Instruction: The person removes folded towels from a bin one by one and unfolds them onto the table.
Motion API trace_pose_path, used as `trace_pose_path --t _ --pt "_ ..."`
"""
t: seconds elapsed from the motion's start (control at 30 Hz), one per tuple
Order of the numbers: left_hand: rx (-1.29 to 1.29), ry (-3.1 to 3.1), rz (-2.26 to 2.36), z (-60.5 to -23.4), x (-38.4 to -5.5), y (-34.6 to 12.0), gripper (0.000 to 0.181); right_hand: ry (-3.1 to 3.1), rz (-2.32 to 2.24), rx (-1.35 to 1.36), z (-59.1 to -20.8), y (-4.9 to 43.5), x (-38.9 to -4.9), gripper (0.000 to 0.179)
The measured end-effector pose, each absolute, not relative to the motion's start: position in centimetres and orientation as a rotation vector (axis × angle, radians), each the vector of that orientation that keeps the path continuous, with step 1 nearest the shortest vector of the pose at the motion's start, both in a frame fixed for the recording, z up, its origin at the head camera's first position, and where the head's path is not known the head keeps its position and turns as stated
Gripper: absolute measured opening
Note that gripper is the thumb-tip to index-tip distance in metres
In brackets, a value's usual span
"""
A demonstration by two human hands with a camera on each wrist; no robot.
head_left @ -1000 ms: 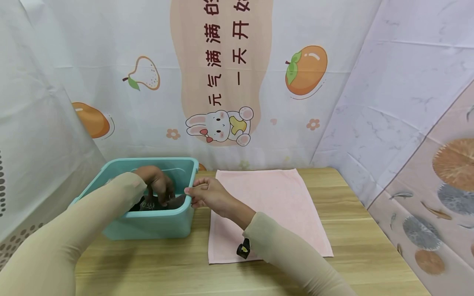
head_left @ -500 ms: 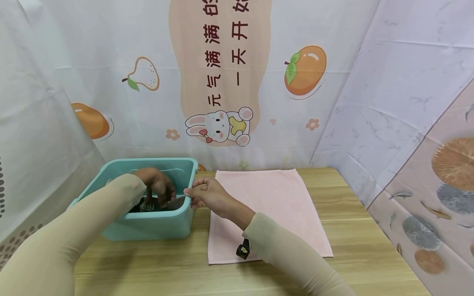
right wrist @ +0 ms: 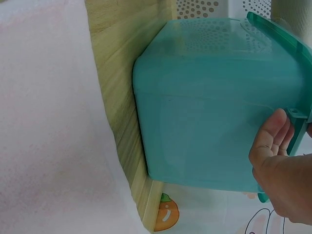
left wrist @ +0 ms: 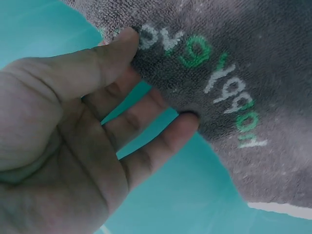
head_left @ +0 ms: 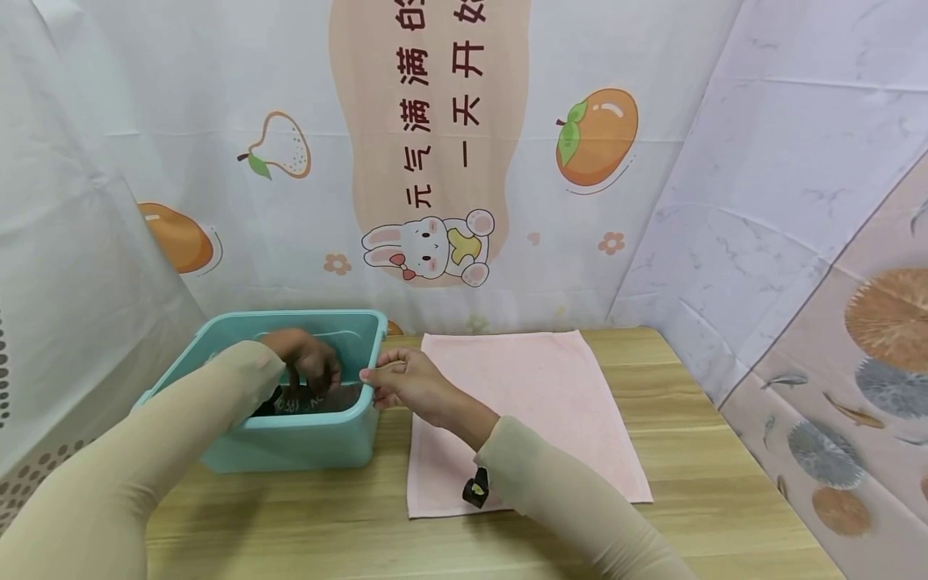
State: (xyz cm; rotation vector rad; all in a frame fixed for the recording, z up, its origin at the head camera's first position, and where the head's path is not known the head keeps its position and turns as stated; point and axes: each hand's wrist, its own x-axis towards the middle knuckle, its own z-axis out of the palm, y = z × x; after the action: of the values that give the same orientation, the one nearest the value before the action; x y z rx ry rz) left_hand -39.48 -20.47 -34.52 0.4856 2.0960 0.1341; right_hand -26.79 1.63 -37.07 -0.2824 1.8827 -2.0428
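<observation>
Inside the turquoise plastic bin (head_left: pixel 290 447), my left hand (head_left: pixel 316 364) reaches down to a dark grey towel (left wrist: pixel 273 78). The left wrist view shows green and white lettering on that towel; my left hand (left wrist: pixel 92 112) pinches its edge between thumb and fingers. Part of the towel (head_left: pixel 341 399) shows near the bin's front right corner, while the rest is hidden by the wall and my arm. My right hand (head_left: pixel 416 385) holds the bin's right rim, thumb on top. From the right wrist view, the fingers of my right hand (right wrist: pixel 280 165) curl under the rim of the bin (right wrist: pixel 204 112).
A pink towel (head_left: pixel 529 403) lies flat on the wooden table (head_left: pixel 326 524), right of the bin. Under my right sleeve, a black wrist-camera piece (head_left: pixel 476 488) shows above the towel. Printed cloth (head_left: pixel 580 258) hangs behind the table, and a white perforated basket (right wrist: pixel 207 9) stands beyond the bin.
My left hand has shifted very slightly within the bin, and more of the grey towel's lettering shows beneath it. The right hand keeps its hold on the rim.
</observation>
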Motion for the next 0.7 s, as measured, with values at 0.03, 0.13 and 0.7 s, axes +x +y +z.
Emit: trace_pose_path --t 0.03,0.13,0.7 --pt "0.486 2.095 0.134 -34.3 -39.4 -20.5 0.015 1.885 -2.042 -0.283 -37.1 1.6 -26.8 0.023" --pt "0.491 2.106 0.135 -33.9 -39.1 -20.6 0.015 1.891 -2.046 -0.280 -37.1 1.5 -26.8 0.023" --pt "0.513 2.105 0.224 -29.1 -37.2 -21.8 0.005 1.881 -2.057 -0.286 -37.2 1.6 -26.8 0.022"
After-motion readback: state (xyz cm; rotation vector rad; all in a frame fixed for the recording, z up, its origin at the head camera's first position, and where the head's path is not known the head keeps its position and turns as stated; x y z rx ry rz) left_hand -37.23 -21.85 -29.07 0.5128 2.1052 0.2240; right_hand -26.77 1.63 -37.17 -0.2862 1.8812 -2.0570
